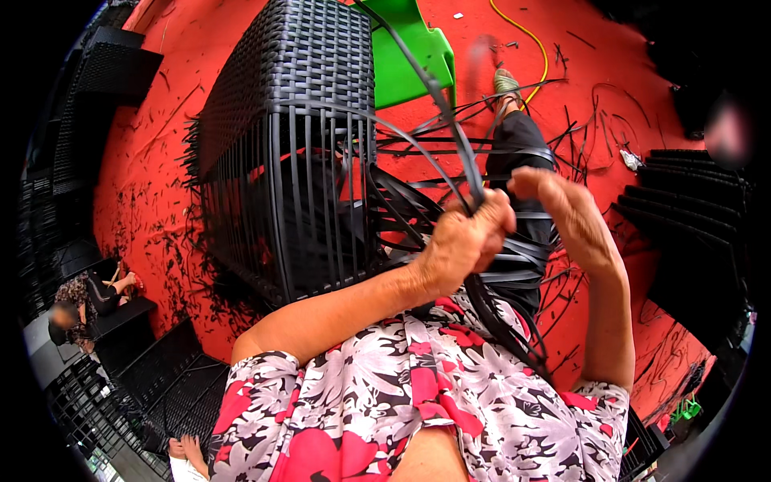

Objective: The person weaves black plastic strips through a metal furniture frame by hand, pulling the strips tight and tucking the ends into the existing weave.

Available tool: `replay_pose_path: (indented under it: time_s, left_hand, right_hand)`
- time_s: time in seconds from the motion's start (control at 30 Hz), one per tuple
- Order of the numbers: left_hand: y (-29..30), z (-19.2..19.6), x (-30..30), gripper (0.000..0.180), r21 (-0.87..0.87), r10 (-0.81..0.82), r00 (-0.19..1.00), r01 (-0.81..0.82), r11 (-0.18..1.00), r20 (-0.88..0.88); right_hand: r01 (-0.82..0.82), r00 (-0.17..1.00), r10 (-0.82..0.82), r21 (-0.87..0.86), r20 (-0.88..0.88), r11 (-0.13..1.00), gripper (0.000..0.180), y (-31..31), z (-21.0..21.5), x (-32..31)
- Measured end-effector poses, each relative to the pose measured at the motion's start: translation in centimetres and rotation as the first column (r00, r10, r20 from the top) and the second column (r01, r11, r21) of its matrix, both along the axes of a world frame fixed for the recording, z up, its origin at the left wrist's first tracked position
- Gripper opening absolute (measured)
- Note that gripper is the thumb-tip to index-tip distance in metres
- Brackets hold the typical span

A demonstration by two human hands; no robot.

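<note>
- left hand [464, 241] closed in a fist around a bundle of black plastic weaving strips [450, 128], fingers wrapped tight, strips running up out of the fist toward the top of the view and trailing down past the lap.
- right hand [566, 210] just beside the left, fingers curled over the same bundle near the fist; whether gripping firmly or only resting against the strips, cannot tell.
- both forearms bare, coming in from the lower edge above a floral red, white and grey top [418, 402].
- half-woven black wicker furniture frame [293, 120] directly ahead on the red floor [152, 161]: upper part closely woven, lower part only upright strips with gaps between.
- loose strips fanning from the open side of the frame toward the hands, some lying across a black trouser leg [522, 153] stretched out in front.
- green plastic chair [409, 48] behind the frame, partly hidden by it.
- yellow cable [534, 40] curving across the floor at the top right.
- short black offcuts [173, 233] scattered over the floor, thickest left of the frame.
- stacked black woven panels [691, 209] at the right edge, more dark pieces along the left.
- another person [84, 301] seated low at the far left, well apart.
</note>
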State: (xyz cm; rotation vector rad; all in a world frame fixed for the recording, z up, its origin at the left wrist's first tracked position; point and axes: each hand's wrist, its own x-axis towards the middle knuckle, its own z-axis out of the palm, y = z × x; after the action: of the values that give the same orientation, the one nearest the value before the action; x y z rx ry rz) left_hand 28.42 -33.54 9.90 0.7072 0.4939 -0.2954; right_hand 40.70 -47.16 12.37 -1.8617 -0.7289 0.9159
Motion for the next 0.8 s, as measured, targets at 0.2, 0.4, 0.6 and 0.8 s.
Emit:
replay_pose_path:
  time_s: [0.2,0.4,0.6,0.8]
  left_hand:
    - [-0.6,-0.4,-0.9,0.040,-0.254,-0.231,0.969,0.247,0.935,0.090]
    - [-1.2,-2.5,-2.0,0.043,-0.435,-0.152,0.988,0.137,0.890,0.000]
    - [-1.4,-3.9,-2.1,0.043,-0.558,-0.084,0.995,0.040,0.829,-0.054]
    - [-1.7,-5.2,-2.9,0.043,-0.526,-0.108,0.983,0.013,0.850,-0.149]
  right_hand:
    - [0.323,0.430,-0.018,0.136,-0.903,0.937,0.064,5.3,-1.4,-1.3]
    - [0.600,0.313,0.041,0.231,-0.949,0.766,0.051,6.6,-3.3,1.0]
    - [0.845,0.230,-0.234,0.075,-0.945,0.529,0.049,9.2,-4.1,0.3]
    - [0.913,0.274,-0.381,0.114,-0.883,0.391,0.050,10.1,-6.9,2.6]
